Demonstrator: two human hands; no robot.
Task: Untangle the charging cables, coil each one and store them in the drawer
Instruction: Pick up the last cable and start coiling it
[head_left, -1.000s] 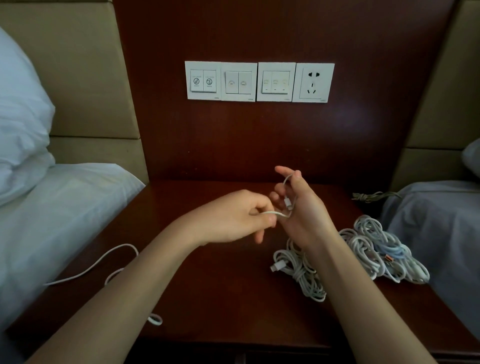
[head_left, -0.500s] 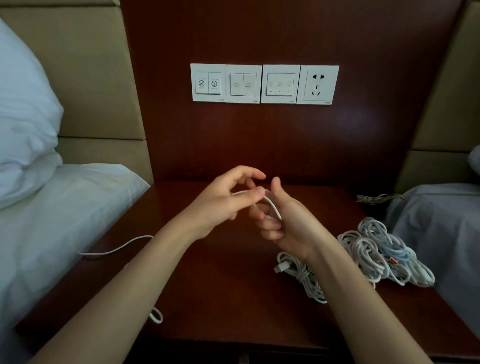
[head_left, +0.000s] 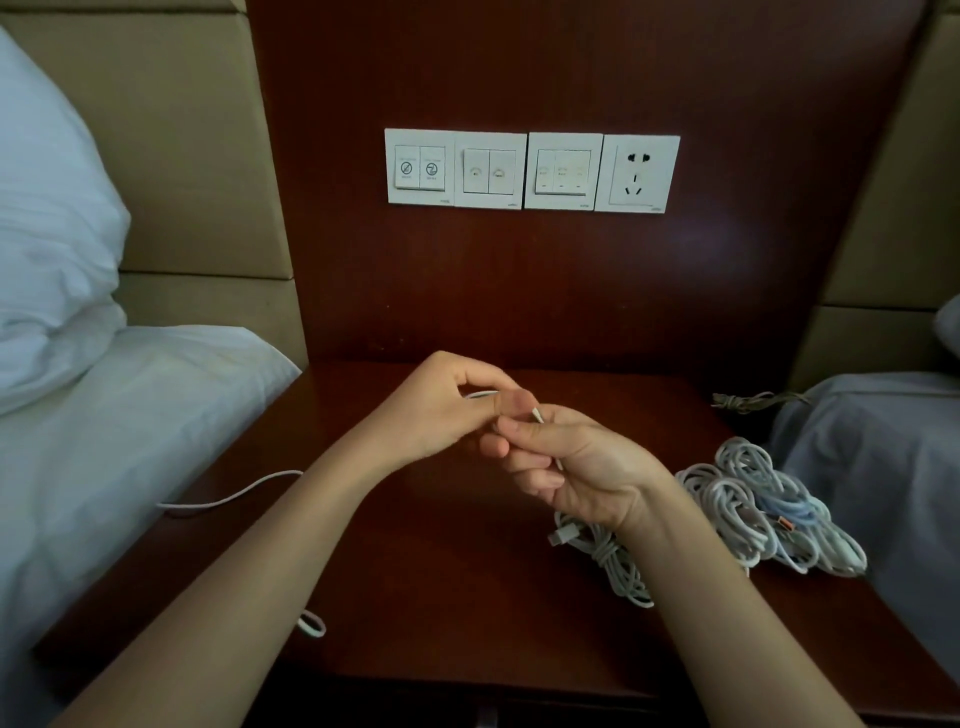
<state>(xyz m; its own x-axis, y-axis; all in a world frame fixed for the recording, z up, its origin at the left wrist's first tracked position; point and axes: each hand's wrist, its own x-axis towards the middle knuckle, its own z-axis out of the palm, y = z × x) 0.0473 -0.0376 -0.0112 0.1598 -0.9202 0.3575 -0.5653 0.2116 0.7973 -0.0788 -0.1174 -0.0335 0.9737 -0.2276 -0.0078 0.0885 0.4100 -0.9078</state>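
White cable (head_left: 536, 415) half-hidden in right hand (head_left: 576, 467)

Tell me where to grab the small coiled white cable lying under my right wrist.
Pinch the coiled cable at its wrapped middle, coming down from the left: your right wrist overhangs the other side, and the plug end sticks out loose.

We record the nightstand top (head_left: 441, 571) as dark reddish wood, glossy and smooth. The wall panel (head_left: 519, 291) is the same wood with a softer sheen. The switch plates (head_left: 491, 171) are smooth white plastic. The loose cable (head_left: 234, 496) and cable bundles (head_left: 753, 499) have a smooth, white, plastic-looking sheath. The bedding (head_left: 130, 415) is white matt cloth, creased. The headboard pads (head_left: 182, 156) are beige and matt; we cannot tell the material.
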